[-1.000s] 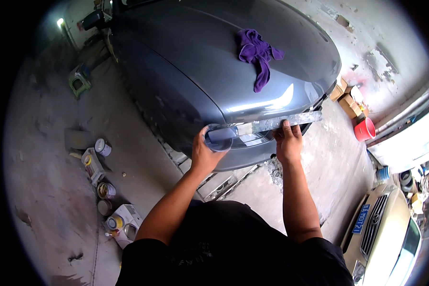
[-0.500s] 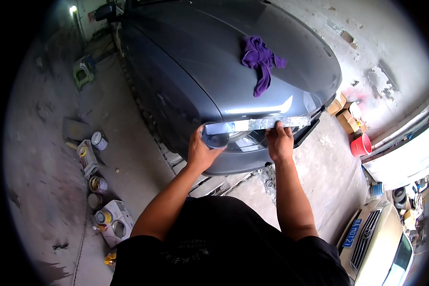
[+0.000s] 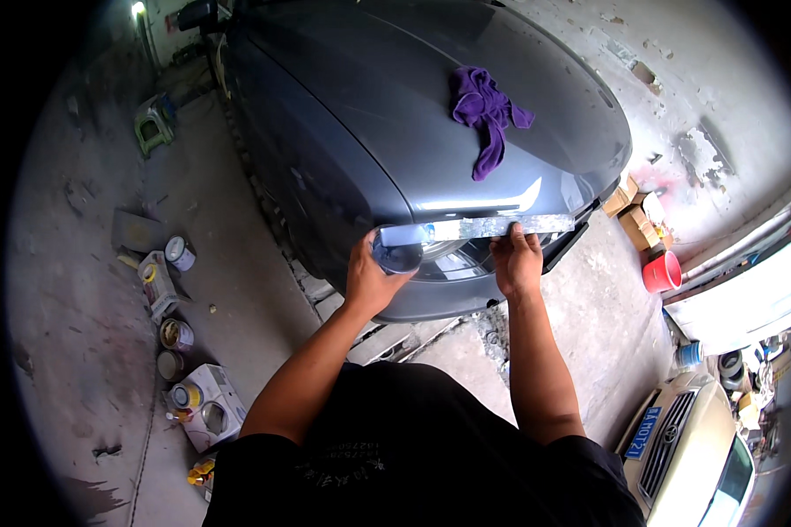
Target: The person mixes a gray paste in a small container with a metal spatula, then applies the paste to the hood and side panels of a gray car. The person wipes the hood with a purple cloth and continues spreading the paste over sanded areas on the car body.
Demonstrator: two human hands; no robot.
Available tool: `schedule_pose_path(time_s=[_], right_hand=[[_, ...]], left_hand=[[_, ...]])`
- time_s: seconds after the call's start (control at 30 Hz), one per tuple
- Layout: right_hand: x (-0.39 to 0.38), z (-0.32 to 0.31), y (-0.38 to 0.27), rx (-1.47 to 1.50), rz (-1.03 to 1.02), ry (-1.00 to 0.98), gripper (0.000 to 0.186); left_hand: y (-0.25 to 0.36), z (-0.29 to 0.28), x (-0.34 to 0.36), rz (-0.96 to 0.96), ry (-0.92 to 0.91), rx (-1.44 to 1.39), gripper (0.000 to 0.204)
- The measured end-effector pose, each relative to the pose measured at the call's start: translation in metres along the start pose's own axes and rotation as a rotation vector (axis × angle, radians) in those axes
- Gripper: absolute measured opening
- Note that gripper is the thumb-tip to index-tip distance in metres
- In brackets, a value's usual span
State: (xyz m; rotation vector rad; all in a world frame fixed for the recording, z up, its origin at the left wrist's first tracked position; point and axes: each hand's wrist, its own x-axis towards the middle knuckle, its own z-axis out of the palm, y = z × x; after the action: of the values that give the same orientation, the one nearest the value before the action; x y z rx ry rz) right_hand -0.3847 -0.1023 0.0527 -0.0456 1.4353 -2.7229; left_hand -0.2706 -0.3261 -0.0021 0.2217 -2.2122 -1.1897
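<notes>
My left hand (image 3: 366, 279) is closed around a clear cup (image 3: 399, 257) with dark grey liquid in it. In my right hand (image 3: 518, 262) is a long, flat, silvery mixing stick (image 3: 466, 229), smeared along its length and pinched between thumb and fingers. The stick lies nearly level, its left end at the cup's mouth; whether that end dips into the liquid I cannot tell. Both hands are held above the front corner of a dark grey car (image 3: 343, 79), near its headlight (image 3: 453, 267). A crumpled purple cloth (image 3: 482, 104) rests on the hood.
Along the left floor stand several cans (image 3: 179, 254), a white box (image 3: 213, 406) and a green stool (image 3: 153, 127). To the right are cardboard boxes (image 3: 639, 224), a red bucket (image 3: 663, 272) by the wall, and a beige car (image 3: 690, 448) at lower right.
The view has shifted very slightly. Both hands, the cup and the mixing stick keep nearly the same place and hold.
</notes>
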Motion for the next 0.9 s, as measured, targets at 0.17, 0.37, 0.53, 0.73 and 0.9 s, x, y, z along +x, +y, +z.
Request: schedule_pose_path(time_s=[0.17, 0.37, 0.53, 0.73, 0.9], right_hand=[[-0.003, 0.013, -0.01, -0.072, -0.088, -0.04, 0.015], [-0.012, 0.036, -0.033, -0.385, -0.239, -0.145, 0.019], [-0.039, 0.084, -0.05, -0.649, -0.359, -0.399, 0.023], [-0.057, 0.126, -0.038, -1.115, -0.58, -0.582, 0.018], [-0.058, 0.159, -0.002, -1.08, -0.61, -0.702, 0.031]], left_hand=[[-0.001, -0.002, 0.0, 0.038, 0.007, -0.004, 0.084], [0.004, -0.007, -0.002, 0.036, -0.041, -0.011, 0.085], [-0.004, -0.012, -0.008, 0.105, -0.059, -0.046, 0.086], [-0.011, -0.03, -0.026, 0.023, -0.192, -0.297, 0.085], [-0.017, -0.062, -0.037, -0.001, -0.294, -0.312, 0.075]])
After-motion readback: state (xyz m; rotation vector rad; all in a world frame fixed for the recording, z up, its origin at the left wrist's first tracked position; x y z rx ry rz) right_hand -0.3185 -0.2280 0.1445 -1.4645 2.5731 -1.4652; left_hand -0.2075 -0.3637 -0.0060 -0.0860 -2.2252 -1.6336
